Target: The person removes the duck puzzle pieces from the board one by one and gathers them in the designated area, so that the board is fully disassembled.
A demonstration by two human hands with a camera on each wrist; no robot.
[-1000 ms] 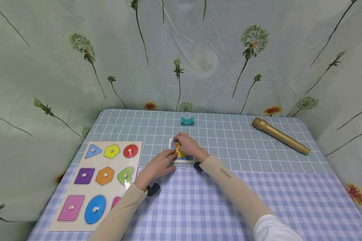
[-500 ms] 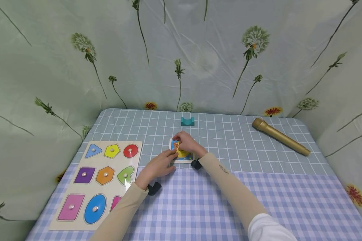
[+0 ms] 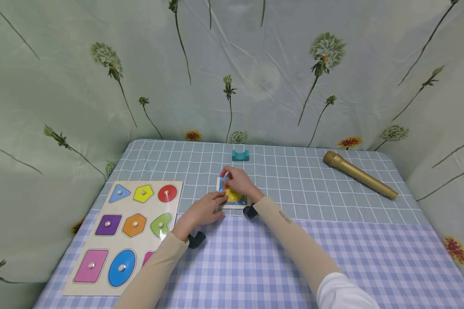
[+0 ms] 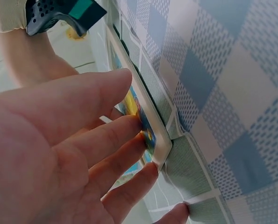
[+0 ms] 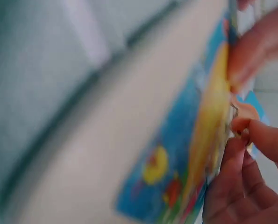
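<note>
my right hand (image 3: 240, 180) is pinching an orange piece (image 5: 246, 110) at the far left of the picture board (image 3: 236, 207); my left hand (image 3: 203, 210), fingers extended, is touching nearer me.

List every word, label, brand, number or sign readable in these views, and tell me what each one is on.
"Let's Slim", in small dark letters on the beige right sleeve; small, but legible in the head view.
No other text can be made out: none on the shape board, the small picture puzzle, the gold microphone-shaped object or the teal block.
</note>
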